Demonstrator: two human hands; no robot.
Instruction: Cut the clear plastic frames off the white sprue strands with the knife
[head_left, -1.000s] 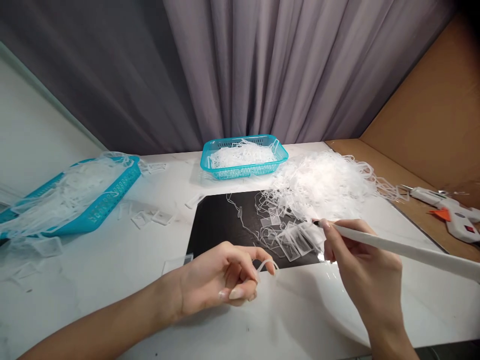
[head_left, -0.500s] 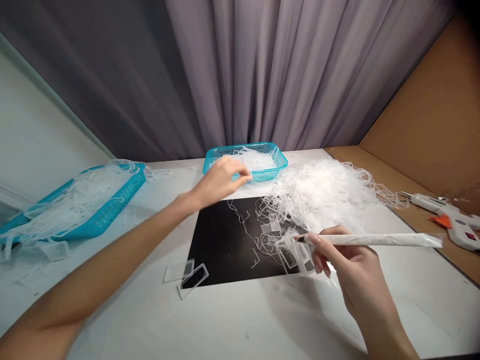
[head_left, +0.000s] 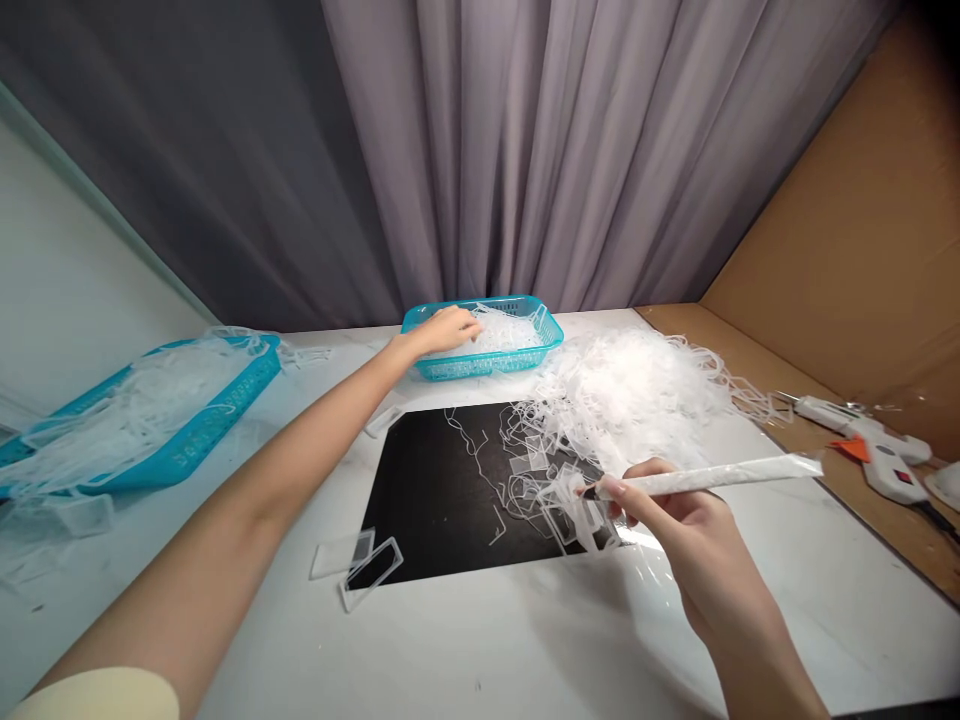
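Observation:
My left hand [head_left: 451, 330] reaches over the near left rim of the far blue basket [head_left: 487, 367]. Its fingers curl closed over the small clear plastic pieces [head_left: 514, 332] in the basket; whatever is between them is hidden. My right hand [head_left: 667, 510] grips a slim pen-like tool [head_left: 739, 477] wrapped in white, its dark tip pointing left. That tip is over loose clear frames and strips [head_left: 574, 505] on the right part of a black mat [head_left: 427, 500]. Two clear rectangular frames [head_left: 373, 573] overlap the mat's near left corner.
A big heap of white plastic strips [head_left: 637, 385] lies right of the far basket. Another blue basket [head_left: 225, 415], piled with clear scraps, stands at left. A glue gun [head_left: 889, 465] rests on the brown board at right. A grey curtain [head_left: 480, 150] hangs behind.
My left hand has moved forward from in front of the far basket to over its contents. My right hand stays at the mat's right side with the tool. The view has shifted slightly.

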